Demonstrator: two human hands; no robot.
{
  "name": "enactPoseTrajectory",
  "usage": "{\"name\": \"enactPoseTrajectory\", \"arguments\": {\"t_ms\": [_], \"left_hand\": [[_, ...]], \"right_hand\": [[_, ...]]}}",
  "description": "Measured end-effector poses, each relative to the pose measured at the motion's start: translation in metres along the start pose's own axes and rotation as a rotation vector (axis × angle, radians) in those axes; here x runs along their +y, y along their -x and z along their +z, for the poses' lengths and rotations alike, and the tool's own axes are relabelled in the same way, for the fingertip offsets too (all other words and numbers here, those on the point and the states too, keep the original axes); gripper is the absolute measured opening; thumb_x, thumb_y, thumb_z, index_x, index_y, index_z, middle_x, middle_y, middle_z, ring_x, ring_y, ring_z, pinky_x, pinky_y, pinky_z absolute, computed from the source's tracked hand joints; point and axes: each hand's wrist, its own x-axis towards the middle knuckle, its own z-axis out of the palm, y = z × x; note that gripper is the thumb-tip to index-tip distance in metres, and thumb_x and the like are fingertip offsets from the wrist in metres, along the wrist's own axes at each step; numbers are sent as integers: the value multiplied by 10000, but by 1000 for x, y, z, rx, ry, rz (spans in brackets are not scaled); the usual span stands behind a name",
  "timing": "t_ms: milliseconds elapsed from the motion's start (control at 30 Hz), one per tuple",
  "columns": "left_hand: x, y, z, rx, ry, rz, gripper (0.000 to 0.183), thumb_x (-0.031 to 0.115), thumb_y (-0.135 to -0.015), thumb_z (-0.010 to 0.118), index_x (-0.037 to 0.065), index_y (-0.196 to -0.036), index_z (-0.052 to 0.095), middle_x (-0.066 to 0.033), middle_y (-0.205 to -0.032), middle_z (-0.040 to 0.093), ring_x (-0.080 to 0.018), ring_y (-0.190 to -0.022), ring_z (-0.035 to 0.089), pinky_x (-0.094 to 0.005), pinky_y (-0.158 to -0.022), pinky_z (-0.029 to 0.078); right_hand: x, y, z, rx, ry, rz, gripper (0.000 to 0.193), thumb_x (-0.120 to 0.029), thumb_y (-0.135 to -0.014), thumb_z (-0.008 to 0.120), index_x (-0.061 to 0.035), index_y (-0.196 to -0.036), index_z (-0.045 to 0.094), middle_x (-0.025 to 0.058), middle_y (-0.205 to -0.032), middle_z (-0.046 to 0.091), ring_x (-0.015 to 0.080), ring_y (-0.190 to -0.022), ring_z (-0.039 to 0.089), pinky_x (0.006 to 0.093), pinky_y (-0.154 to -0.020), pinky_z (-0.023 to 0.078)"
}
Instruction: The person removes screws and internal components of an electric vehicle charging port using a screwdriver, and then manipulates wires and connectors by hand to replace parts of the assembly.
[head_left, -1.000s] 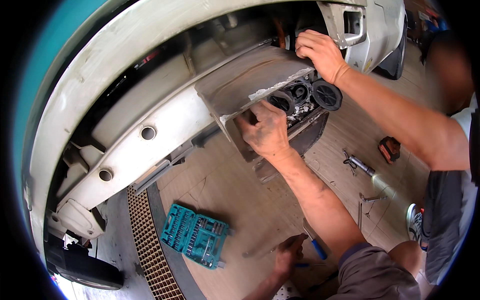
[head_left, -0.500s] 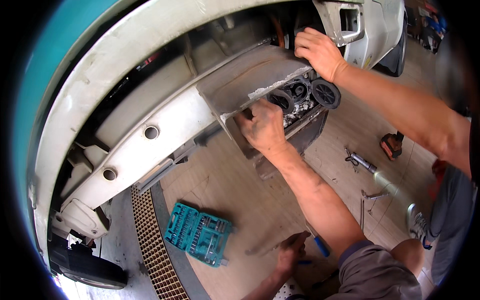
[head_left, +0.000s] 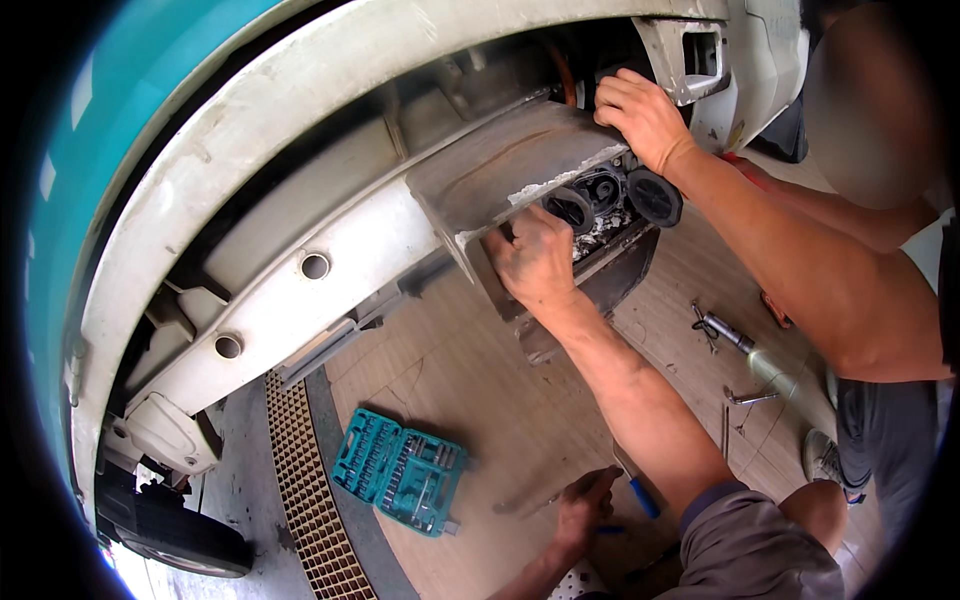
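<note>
A worn grey-brown metal housing [head_left: 500, 160] with a chipped edge sits at the end of a white beam [head_left: 370, 240] with two round holes, under a vehicle. My left hand [head_left: 537, 255] reaches in at its open side, knuckles bent; its fingertips and whatever they hold are hidden. Over the far right end of the housing my right hand [head_left: 642, 120] is curled, gripping it. Between the hands sit black round parts: a ribbed disc-shaped cap [head_left: 655, 197] at the right and a round cap [head_left: 570, 210] near my left fingers. Crumbly whitish material [head_left: 597, 238] lies below them.
An open teal socket set [head_left: 400, 470] lies on the floor beside a metal grating [head_left: 305, 480]. Another person's hand [head_left: 585, 505] is near a blue-handled tool [head_left: 643, 497]. A flashlight [head_left: 730, 332] and a ratchet [head_left: 750, 397] lie right. A co-worker's leg [head_left: 880, 430] stands there.
My hands stay about where they were. The view has shifted slightly. The co-worker at the right has leaned in, an arm now behind my right forearm, and the red-and-black power tool is mostly hidden.
</note>
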Motion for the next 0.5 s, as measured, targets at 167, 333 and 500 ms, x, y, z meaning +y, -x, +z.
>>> {"name": "enactPoseTrajectory", "arguments": {"t_ms": [167, 333, 500], "left_hand": [[-2, -2, -1, 35, 38, -26, 312, 266, -927, 673, -4, -1082, 690, 40, -669, 441, -57, -569, 407, -230, -508, 344], [2, 1, 2, 72, -7, -14, 330, 277, -928, 672, -10, -1091, 684, 32, -686, 449, -62, -577, 419, -233, -514, 355], [-9, -3, 2, -7, -194, 164, 333, 268, -935, 661, -16, -1109, 674, 31, -691, 446, -63, -581, 418, -230, -518, 352]], "right_hand": [[-2, -1, 2, 25, -9, -62, 145, -62, -699, 726, -29, -827, 667, 160, -800, 634, 381, -653, 623, 433, -566, 506], [-8, -1, 8, 87, -42, -30, 143, -49, -697, 688, -42, -840, 674, 153, -829, 648, 373, -698, 634, 434, -604, 521], [2, -1, 1, 67, 0, -20, 124, -64, -702, 734, -32, -799, 665, 159, -808, 648, 379, -694, 635, 433, -594, 514]]}}
